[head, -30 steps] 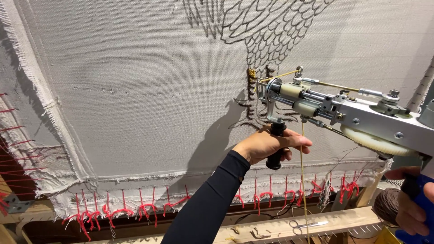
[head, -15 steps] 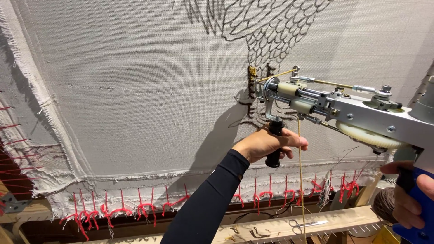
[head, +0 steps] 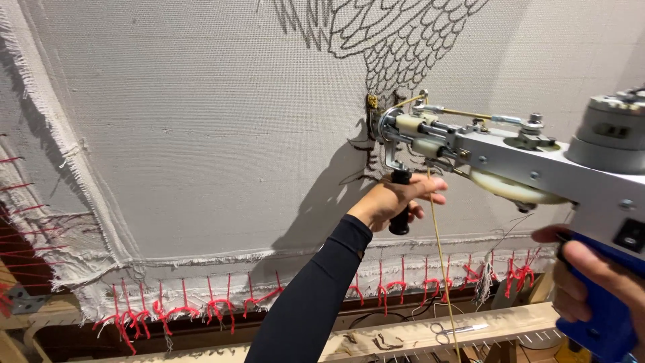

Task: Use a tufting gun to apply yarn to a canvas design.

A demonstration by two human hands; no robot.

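With the left hand [head: 393, 198] wrapped around the black front grip [head: 400, 202] and the right hand [head: 591, 282] clasping the blue handle [head: 598, 316], keeping the tufting gun [head: 510, 158] pressed squarely against the stretched cloth [head: 201, 121] near its lower edge seems best.

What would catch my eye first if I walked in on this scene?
Probably the big silver tufting gun at right, its tip pressed against the stretched grey cloth. The left hand grips its black front handle, and the right hand holds the blue rear grip at the lower right. Next, the feathered bird drawing at the top of the cloth and the row of red ties along its bottom edge.
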